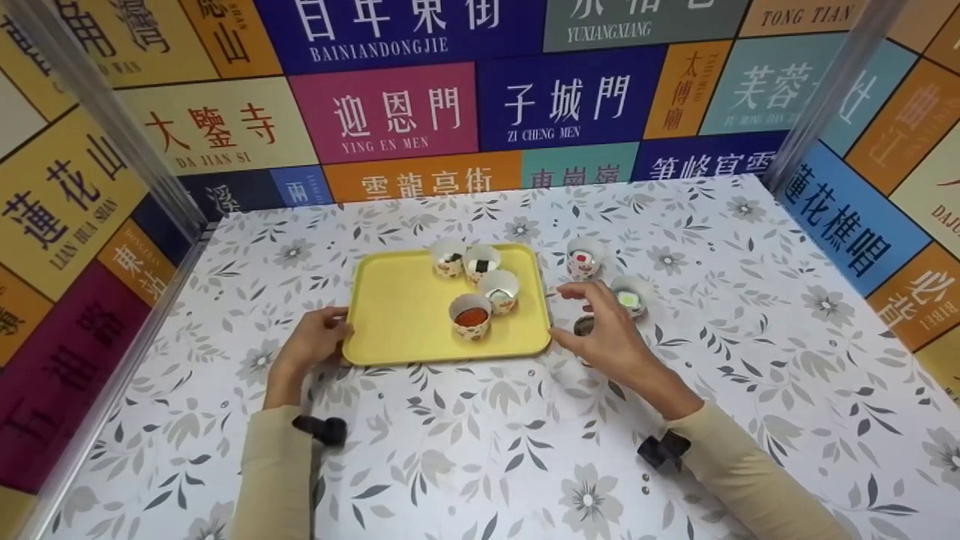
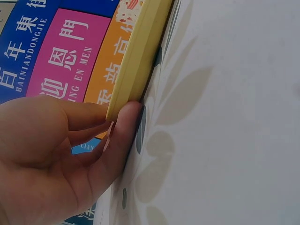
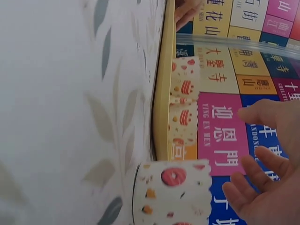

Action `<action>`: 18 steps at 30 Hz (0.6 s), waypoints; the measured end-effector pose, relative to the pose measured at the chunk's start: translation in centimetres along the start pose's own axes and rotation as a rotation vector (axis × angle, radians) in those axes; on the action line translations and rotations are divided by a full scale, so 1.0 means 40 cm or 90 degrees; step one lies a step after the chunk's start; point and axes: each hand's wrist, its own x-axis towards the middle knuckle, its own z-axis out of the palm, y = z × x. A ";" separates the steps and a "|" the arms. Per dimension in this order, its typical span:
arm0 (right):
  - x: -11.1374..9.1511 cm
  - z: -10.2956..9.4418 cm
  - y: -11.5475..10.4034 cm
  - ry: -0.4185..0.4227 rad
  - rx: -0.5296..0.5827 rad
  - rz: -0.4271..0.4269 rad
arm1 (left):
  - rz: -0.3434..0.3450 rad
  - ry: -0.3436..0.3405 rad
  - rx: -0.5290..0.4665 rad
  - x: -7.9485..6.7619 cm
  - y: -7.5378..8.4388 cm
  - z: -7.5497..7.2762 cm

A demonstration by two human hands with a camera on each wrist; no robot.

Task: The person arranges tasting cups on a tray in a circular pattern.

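Note:
At the left edge of a yellow tray [image 1: 397,315], my left hand [image 1: 313,337] pinches the rim near its front corner; the left wrist view shows thumb and fingers on either side of the tray edge [image 2: 140,61]. Paper cups stand on the tray's right half: one with orange-red contents [image 1: 471,322], one with a whitish filling [image 1: 500,292], and two with black-and-white pieces, including the cup in the middle [image 1: 481,264]. My right hand [image 1: 613,334] hovers with spread, relaxed fingers over a dark-filled cup [image 1: 583,325], partly hidden. Nothing is between its fingers.
Right of the tray stand a cup with a red-and-white piece [image 1: 584,259] and a cup with a green-and-white piece [image 1: 631,298]. A floral cloth [image 1: 420,465] covers the table. Printed panels [image 1: 382,112] rise behind and at both sides.

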 end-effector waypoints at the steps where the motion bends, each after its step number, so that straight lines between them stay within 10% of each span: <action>1: -0.001 -0.006 0.005 -0.009 -0.003 0.001 | 0.001 0.000 -0.002 0.000 -0.001 -0.001; 18: -0.009 -0.051 0.080 -0.132 -0.024 0.048 | 0.023 -0.002 -0.011 -0.007 0.003 -0.001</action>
